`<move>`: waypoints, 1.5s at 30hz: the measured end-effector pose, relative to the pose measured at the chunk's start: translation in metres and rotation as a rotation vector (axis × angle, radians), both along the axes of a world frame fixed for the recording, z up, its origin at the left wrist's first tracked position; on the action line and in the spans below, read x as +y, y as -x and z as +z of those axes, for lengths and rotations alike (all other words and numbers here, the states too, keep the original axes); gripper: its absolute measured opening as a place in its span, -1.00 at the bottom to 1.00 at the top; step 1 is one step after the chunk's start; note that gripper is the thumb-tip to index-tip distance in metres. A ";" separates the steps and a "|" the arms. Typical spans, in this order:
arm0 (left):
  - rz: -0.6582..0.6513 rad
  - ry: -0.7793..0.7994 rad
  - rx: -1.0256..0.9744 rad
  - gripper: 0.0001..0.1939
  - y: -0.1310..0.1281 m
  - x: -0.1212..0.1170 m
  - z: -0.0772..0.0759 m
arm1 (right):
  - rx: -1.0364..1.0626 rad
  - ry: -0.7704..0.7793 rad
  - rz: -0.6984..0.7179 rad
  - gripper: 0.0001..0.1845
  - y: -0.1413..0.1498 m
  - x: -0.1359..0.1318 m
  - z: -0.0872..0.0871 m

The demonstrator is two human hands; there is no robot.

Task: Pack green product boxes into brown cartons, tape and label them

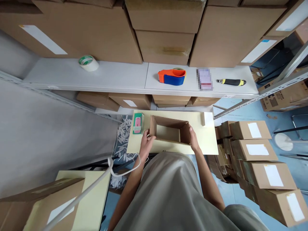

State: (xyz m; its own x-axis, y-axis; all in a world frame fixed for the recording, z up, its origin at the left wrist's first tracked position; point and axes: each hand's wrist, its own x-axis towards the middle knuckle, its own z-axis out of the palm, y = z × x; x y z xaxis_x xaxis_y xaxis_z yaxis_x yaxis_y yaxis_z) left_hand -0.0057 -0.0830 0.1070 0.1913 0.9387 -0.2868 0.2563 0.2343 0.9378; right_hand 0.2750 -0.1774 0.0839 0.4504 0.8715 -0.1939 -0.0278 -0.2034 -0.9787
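A small cardboard box (171,122) stands on the pale yellow table (208,138), its top open toward me. Inside it, a pale surface much like the tabletop shows; whether this is the box's own bottom I cannot tell. My left hand (146,144) grips its left near corner, thumb over the rim. At the opposite end, my right hand (193,140) presses against the right wall, with the fingers partly hidden. Just left of the box is a green packet with a pink item pictured or showing on it (137,124). A small white box (207,119) lies at the table's right.
A grey shelf (120,75) ahead bears a tape roll (88,63), an orange-blue tape dispenser (171,77), a blurred purple packet (204,79), a utility knife (231,82) and large cartons (166,46). Labelled cartons (257,150) are stacked right. A white bar (84,192) crosses lower left.
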 end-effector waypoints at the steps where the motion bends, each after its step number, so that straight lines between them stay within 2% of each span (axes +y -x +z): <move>1: -0.033 -0.021 -0.024 -0.28 0.001 -0.003 -0.002 | -0.022 0.024 -0.010 -0.04 0.000 -0.001 -0.002; 3: -0.087 -0.054 -0.039 -0.13 0.004 -0.009 -0.004 | -0.066 0.056 -0.025 0.04 0.001 -0.003 -0.007; 6: -0.169 -0.145 0.040 -0.09 0.012 -0.016 -0.004 | -0.121 0.052 -0.040 0.11 0.003 0.000 -0.013; 8: -0.235 -0.230 0.126 -0.18 0.015 -0.019 0.000 | -0.143 0.041 -0.048 0.12 0.003 0.002 -0.016; 11: -0.329 -0.356 0.243 -0.41 0.014 -0.025 0.011 | -0.181 0.033 -0.038 0.10 0.000 0.007 -0.016; 13: -0.398 -0.393 0.306 -0.46 0.011 -0.030 0.016 | -0.214 0.024 -0.018 0.06 -0.003 0.010 -0.015; 17: -0.515 -0.387 0.428 -0.16 0.010 -0.033 0.019 | -0.257 0.019 0.005 0.01 -0.010 0.015 -0.014; 20: -0.582 -0.415 0.469 -0.08 0.015 -0.028 0.018 | -0.292 0.020 -0.012 -0.04 -0.014 0.019 -0.018; 22: -0.638 -0.452 0.479 -0.14 0.017 -0.023 0.017 | -0.326 0.015 -0.027 -0.09 -0.016 0.022 -0.020; 24: -0.671 -0.488 0.488 -0.31 0.017 -0.020 0.018 | -0.362 0.006 -0.028 -0.19 -0.017 0.025 -0.022; 26: -0.649 -0.501 0.499 -0.44 0.015 -0.018 0.020 | -0.393 -0.009 -0.011 -0.30 -0.018 0.028 -0.023; 27: -0.615 -0.490 0.509 -0.45 0.014 -0.017 0.021 | -0.406 -0.022 0.002 -0.36 -0.019 0.029 -0.023; 30: -0.463 -0.430 0.558 -0.26 0.012 -0.014 0.025 | -0.399 -0.087 0.052 -0.49 -0.024 0.030 -0.021; 32: -0.378 -0.422 0.578 -0.15 0.011 -0.009 0.026 | -0.337 -0.114 0.139 -0.52 -0.031 0.026 -0.018; 34: -0.344 -0.443 0.563 -0.12 0.011 -0.003 0.026 | -0.250 -0.090 0.228 -0.48 -0.039 0.018 -0.012; 37: -0.377 -0.453 0.532 -0.29 0.010 0.003 0.023 | -0.136 -0.013 0.268 -0.36 -0.048 0.004 -0.004; 41: -0.397 -0.432 0.542 -0.51 0.004 0.004 0.013 | -0.134 0.018 0.221 -0.28 -0.044 -0.007 -0.002; 45: -0.240 -0.383 0.440 -0.58 -0.003 0.009 -0.003 | -0.200 0.010 0.125 -0.24 -0.030 -0.009 -0.009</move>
State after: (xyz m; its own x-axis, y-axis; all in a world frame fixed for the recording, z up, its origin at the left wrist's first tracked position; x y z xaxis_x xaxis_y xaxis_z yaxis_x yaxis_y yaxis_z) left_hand -0.0030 -0.0744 0.1040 0.3502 0.9358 -0.0391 0.6412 -0.2091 0.7384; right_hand 0.3049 -0.1862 0.0751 0.3697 0.9213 -0.1204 0.1923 -0.2027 -0.9602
